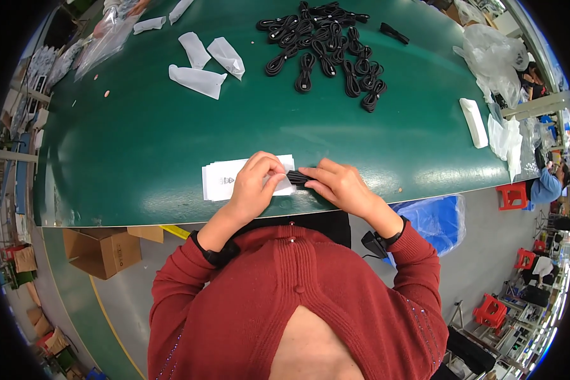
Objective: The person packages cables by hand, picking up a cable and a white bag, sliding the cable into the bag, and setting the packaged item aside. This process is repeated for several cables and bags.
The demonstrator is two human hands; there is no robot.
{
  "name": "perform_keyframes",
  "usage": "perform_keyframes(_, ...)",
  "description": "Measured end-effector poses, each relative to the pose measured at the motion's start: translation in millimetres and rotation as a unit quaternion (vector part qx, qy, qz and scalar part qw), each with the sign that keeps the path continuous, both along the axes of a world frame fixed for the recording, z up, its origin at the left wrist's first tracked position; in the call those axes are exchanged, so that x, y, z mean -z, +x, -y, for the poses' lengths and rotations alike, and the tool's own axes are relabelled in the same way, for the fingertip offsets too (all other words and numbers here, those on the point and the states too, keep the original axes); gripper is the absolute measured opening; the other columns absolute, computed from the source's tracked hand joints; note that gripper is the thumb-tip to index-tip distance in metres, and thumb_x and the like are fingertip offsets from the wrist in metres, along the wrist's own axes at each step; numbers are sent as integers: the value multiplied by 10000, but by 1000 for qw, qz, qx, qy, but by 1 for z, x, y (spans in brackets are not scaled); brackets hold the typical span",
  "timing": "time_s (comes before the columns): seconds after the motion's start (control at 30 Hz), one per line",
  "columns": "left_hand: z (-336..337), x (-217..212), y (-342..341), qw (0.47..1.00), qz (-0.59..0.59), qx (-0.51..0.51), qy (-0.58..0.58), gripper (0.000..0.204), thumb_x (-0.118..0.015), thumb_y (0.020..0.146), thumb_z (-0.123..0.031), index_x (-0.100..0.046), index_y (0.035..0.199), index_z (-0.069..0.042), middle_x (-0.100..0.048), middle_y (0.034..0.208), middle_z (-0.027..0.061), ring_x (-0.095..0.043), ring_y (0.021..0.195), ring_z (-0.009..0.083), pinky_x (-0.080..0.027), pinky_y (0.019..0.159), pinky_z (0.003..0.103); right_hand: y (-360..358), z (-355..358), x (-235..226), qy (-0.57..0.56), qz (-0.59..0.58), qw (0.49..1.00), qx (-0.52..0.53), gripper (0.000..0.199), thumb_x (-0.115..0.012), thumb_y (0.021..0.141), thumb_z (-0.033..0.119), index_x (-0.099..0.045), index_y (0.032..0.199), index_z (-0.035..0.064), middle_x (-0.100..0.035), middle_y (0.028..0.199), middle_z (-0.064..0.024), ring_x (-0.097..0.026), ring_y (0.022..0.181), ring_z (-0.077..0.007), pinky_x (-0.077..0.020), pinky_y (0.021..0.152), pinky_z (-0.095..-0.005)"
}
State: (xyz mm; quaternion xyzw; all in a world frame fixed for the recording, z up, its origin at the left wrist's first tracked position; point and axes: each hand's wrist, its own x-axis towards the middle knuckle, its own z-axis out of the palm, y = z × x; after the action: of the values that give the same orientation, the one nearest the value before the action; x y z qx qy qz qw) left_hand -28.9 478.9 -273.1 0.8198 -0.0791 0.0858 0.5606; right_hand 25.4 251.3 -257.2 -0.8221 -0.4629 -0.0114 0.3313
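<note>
Close to the table's near edge, my right hand (341, 185) grips a bundled black cable (299, 178) between thumb and fingers. My left hand (258, 182) pinches the edge of a white bag (288, 166) at the cable's left end, above a stack of white printed bags (218, 180). The left hand hides part of that stack. How far the cable's left end lies inside the bag I cannot tell. Farther back on the green table (234, 126), several coiled black cables (326, 44) are heaped. To their left lie several white packets (197, 81).
One white packet (474, 123) and crumpled clear plastic (493, 60) lie along the right side. Below the near edge stand a blue bin (427, 221) with a clear liner and an open cardboard box (104, 252). Another person's hand (139, 6) shows at the far left.
</note>
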Motion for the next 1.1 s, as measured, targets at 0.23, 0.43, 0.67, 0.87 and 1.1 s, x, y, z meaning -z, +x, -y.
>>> perform_keyframes(0.23, 3, -15, 7, 975, 173, 56, 129, 132, -680, 781, 19, -589, 861, -35, -614, 967, 93, -564, 894, 301, -467, 773, 366, 2, -16, 4, 57, -402, 909, 99, 290, -644, 919, 122, -616, 1196, 39, -575, 875, -86, -597, 751, -165, -489, 637, -310)
perform_keyframes(0.43, -11, -24, 27, 996, 82, 9, 33, 134, -690, 809, -9, -602, 910, -23, -618, 974, 60, -572, 834, 198, -455, 756, 304, 12, -26, -10, 153, -213, 965, 9, 276, -561, 967, 67, -569, 1237, 10, -554, 1030, -85, -597, 813, -114, -512, 712, -239)
perform_keyframes(0.67, -47, -60, 73, 953, -91, 37, -287, 145, -634, 947, -137, -627, 1026, -15, -633, 930, 12, -548, 794, 81, -435, 724, 218, 85, -35, -10, 139, -49, 979, 144, 373, -532, 933, -12, -552, 1300, 49, -532, 1140, -96, -617, 929, -178, -536, 753, -313)
perform_keyframes(0.87, -87, -64, 116, 962, 46, -97, -251, 226, -614, 961, -164, -598, 1100, 13, -627, 955, 33, -593, 840, 101, -464, 755, 224, 168, -39, 30, -54, 315, 942, 102, 404, -583, 864, 6, -585, 1261, 84, -581, 1131, -119, -582, 976, -289, -488, 857, -395)
perform_keyframes(1.1, -43, -21, 35, 996, 36, 15, 81, 226, -715, 821, -42, -637, 1034, -39, -611, 1027, 80, -604, 872, 183, -500, 749, 302, 130, -43, 27, -128, 204, 966, 90, 406, -637, 861, 104, -563, 1258, 57, -571, 1082, -119, -552, 993, -300, -455, 847, -415)
